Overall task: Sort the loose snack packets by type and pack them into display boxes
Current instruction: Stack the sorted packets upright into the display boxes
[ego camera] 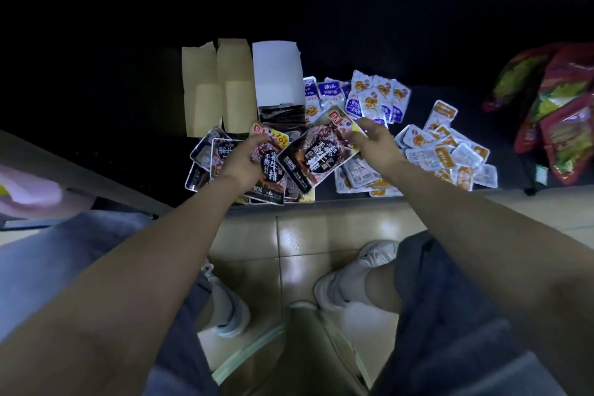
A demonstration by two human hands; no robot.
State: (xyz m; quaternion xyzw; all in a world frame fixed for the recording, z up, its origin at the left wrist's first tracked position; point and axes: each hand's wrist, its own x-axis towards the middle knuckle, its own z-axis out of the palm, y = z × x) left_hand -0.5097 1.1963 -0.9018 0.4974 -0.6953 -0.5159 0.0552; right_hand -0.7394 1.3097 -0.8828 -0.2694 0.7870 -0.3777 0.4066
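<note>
Right hand (374, 141) pinches a dark packet (321, 151) by its corner, left hand (242, 164) grips a second dark packet (270, 161), both above the dark pile (209, 157) at the table (416, 106) edge nearest me. White display box (278, 74) behind holds more dark ones, orange-and-white packets (443, 154) heaped to the right.

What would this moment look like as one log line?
left hand: grips dark packet | right hand: pinches second packet | white box: partly filled | sorting unfinished

Table (418, 100): three boxes (236, 74) side by side at back left, packets (283, 117) in the rightmost; large packets (209, 154) before the boxes; small packets (443, 151) to their right; bags (559, 119) far right.
</note>
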